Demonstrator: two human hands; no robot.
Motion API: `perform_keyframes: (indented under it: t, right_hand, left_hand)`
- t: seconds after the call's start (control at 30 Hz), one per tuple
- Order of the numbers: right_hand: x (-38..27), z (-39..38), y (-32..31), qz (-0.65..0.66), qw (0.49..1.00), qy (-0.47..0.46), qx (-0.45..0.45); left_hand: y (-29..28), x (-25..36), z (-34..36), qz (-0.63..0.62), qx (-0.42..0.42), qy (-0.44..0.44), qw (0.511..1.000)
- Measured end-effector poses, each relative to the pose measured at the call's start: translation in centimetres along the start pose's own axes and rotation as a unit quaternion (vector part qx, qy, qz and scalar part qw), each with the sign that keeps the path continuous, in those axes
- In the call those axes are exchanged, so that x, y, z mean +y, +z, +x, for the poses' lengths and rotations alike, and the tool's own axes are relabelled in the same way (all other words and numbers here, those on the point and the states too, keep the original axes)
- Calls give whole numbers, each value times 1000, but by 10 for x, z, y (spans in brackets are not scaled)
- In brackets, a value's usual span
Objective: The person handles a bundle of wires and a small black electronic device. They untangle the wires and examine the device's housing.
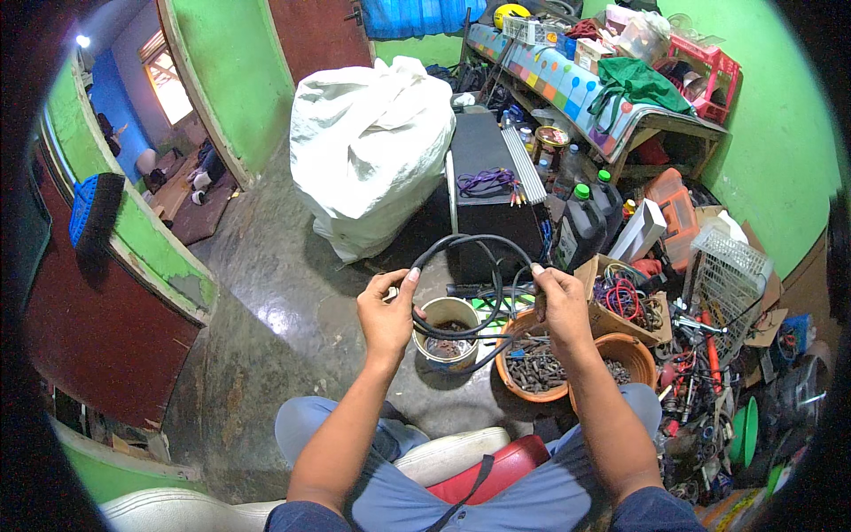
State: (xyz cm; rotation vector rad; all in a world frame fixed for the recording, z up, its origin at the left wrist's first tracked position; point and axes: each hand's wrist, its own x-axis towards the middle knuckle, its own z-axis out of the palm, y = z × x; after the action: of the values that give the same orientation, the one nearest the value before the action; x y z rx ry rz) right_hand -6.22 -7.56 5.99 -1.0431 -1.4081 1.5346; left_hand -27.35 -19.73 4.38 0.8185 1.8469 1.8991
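A loosely coiled black cable (470, 238) is stretched between my hands above the floor. My left hand (387, 310) is closed on the coil's left side, thumb uppermost. Opposite it, my right hand (561, 301) pinches the coil's right side between thumb and fingers. Part of the cable hangs down over a pale bucket (449, 362) with small dark pieces in its bottom. Below my right hand sits an orange basin (507, 379) full of small dark metal parts. A second orange basin (645, 353) lies partly behind my right forearm.
A large white sack (368, 151) stands ahead, beside a black box (483, 146) with a purple cable (486, 183) on top. On the right are a cardboard box (660, 321) of wires, black jerrycans (581, 226), a white crate (729, 284) and heaped tools. A cluttered bench (567, 93) lines the wall.
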Motion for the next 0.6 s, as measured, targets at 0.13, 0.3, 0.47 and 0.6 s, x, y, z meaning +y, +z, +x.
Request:
perform_keyframes:
  t: [0.13, 0.3, 0.47, 0.6]
  right_hand:
    - [13, 1, 2, -103, 986, -130, 12]
    - [16, -5, 5, -245, 957, -154, -38]
    - [7, -11, 1, -423, 888, -155, -85]
    - [-5, -27, 24, -260, 902, -344, 24]
  left_hand:
    - [2, -2, 0, 1, -13, 35, 999]
    - [5, 1, -3, -10, -22, -10, 1000]
    - [2, -11, -2, 1, -61, 8, 998]
    - [4, 2, -9, -29, -133, 11, 991]
